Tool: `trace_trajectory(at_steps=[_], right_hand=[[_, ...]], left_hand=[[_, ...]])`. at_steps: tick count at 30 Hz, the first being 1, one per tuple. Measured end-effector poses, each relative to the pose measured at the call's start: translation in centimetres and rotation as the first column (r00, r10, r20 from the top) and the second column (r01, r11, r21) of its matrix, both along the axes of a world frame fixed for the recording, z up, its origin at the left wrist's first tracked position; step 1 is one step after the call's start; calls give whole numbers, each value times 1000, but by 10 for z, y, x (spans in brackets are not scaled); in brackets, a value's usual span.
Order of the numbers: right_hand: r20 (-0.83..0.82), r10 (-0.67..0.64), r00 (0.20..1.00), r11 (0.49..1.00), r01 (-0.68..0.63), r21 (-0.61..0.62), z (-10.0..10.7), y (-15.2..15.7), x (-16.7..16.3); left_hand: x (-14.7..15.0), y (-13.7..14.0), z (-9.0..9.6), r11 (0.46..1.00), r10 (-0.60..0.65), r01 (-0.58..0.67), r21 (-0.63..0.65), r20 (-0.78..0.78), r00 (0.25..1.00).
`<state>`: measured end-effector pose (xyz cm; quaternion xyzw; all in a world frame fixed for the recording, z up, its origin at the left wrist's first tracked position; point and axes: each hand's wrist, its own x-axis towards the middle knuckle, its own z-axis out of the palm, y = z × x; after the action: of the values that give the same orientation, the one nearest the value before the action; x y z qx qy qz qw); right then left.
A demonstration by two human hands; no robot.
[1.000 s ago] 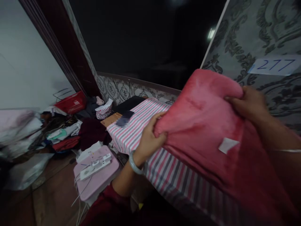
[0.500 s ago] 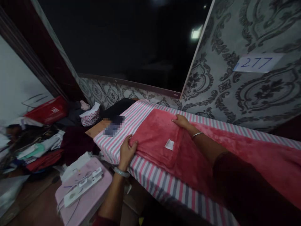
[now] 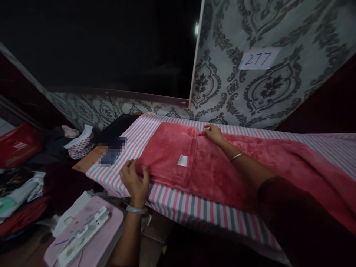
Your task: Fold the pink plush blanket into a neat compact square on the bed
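A plush red blanket (image 3: 222,174) lies lengthwise on a striped cloth (image 3: 171,198), its left end folded over into a flat layered section with a white label (image 3: 183,160). My left hand (image 3: 135,181) rests at the near left corner of that fold, fingers spread and thumb against the plush edge. Over the blanket's far side, just right of the fold's edge, is my right hand (image 3: 214,134). Its fingers are loosely bent and apart, the tips close to the fabric. A bracelet circles each wrist.
Left of the cloth are a brown board (image 3: 86,158), a pink stool (image 3: 111,222) bearing a power strip (image 3: 83,237), and piled clothes (image 3: 25,204). A large dark screen (image 3: 111,48) hangs behind, beside patterned wallpaper with a paper marked 277 (image 3: 260,58).
The view has swung right. My right hand has let go of the fold's far corner and shifted right of its edge. My left hand's fingers have spread at the near left corner.
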<state>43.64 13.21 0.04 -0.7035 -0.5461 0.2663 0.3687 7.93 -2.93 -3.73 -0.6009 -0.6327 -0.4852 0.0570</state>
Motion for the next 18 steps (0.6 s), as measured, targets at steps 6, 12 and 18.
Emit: trace_trajectory(at_steps=[6,12,18], right_hand=[[-225,-20,974,994,-4,-106,-9,-7,-13],[-110,8,994,997,-16,-70,-16,11,-30],[239,76,968,997,-74,-16,-16,20,-26]], left_hand=[[81,-47,10,874,-485,468,-130,-277,829],[104,-52,-5,881,-465,387,-271,-354,812],[99,-47,-7,882,-469,390,-265,-419,777]])
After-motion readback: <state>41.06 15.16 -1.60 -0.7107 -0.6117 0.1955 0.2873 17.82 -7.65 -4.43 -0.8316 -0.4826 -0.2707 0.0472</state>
